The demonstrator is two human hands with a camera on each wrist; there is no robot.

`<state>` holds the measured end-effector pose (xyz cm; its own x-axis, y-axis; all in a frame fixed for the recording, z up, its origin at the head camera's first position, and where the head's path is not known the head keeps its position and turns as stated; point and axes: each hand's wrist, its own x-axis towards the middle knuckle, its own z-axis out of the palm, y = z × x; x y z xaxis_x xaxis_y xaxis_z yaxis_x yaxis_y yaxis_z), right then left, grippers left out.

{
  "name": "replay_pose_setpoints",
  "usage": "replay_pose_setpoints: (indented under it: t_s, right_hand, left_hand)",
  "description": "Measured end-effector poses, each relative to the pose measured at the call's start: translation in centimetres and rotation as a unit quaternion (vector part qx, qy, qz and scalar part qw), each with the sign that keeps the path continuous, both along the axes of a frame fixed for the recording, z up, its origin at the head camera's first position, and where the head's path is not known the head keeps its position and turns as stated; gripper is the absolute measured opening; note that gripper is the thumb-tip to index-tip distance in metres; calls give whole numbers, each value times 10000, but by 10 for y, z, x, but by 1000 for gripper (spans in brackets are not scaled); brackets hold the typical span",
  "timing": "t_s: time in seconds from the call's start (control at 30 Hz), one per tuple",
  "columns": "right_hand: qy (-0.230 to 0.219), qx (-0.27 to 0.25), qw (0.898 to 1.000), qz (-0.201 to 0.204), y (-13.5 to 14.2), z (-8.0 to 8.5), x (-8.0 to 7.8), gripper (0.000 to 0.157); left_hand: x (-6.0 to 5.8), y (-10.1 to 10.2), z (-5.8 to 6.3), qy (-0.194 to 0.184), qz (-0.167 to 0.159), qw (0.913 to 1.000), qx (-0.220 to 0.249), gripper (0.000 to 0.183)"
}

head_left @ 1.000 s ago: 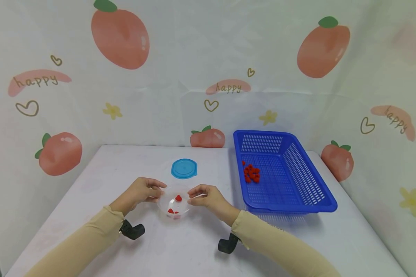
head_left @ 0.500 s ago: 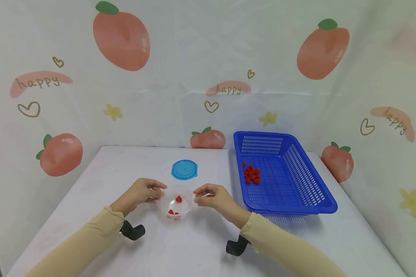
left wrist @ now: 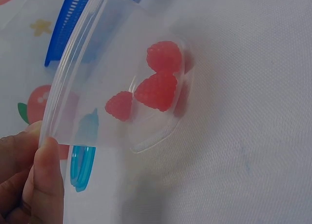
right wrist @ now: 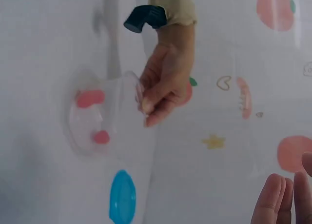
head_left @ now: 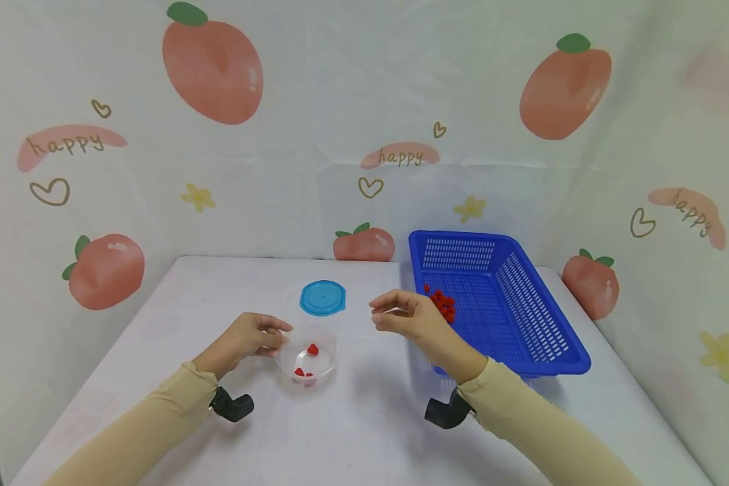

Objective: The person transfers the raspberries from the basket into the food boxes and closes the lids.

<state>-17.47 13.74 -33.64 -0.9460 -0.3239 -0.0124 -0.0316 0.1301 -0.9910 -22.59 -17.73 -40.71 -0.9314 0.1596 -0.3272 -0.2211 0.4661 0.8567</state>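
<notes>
My left hand (head_left: pixel 249 341) pinches the rim of a clear plastic container (head_left: pixel 331 364) standing on the table. Inside it lie 3 red raspberries (left wrist: pixel 158 92), plainest through the container's wall in the left wrist view. My right hand (head_left: pixel 419 327) is in the air between the container and the blue basket (head_left: pixel 498 331), in front of the basket's left side. Its fingers are slightly bent with a gap to the thumb, and nothing shows between them. Several raspberries (head_left: pixel 440 304) lie in the basket's left part, partly hidden behind that hand.
Behind the container a blue lid (head_left: pixel 322 298) lies flat on the white table (head_left: pixel 231 283). The basket stands at the right with raised, slotted walls. A cloth (head_left: pixel 316 88) printed with fruit hangs behind the table.
My right hand has left the container's right side and moved right and up towards the basket. My left hand and the container have stayed in place.
</notes>
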Motion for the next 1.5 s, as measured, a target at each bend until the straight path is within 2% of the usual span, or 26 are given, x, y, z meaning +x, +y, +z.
replay_pose_setpoints:
  t_s: [0.3, 0.43, 0.57, 0.73, 1.03, 1.3, 1.5]
  right_hand:
    - [31, -194, 9984, -528, 38, 20, -27, 30]
    - [-8, -270, 9967, -767, 56, 23, -42, 27]
    - [-72, -192, 9946, -1013, 75, 21, -58, 34]
    - [-159, 347, 9922, -1183, 97, 15, -76, 40]
    - [-379, 1229, 9868, -986, 132, -3, -99, 49]
    - [-652, 1932, 9740, -988, 155, -23, -110, 46]
    - [-975, 2267, 9644, -953, 158, -33, -113, 42]
  left_hand:
    - [0, 0, 1, -8, -10, 10000, 14, 30]
    - [1, 1, 3, -22, -32, 10000, 50, 31]
    - [1, 1, 3, -14, -47, 10000, 51, 31]
    - [1, 0, 2, -15, -20, 10000, 23, 31]
    - [0, 1, 2, -40, -41, 10000, 69, 31]
    - [1, 1, 3, -19, -30, 10000, -27, 30]
    - [0, 1, 2, 1, -2, 10000, -44, 29]
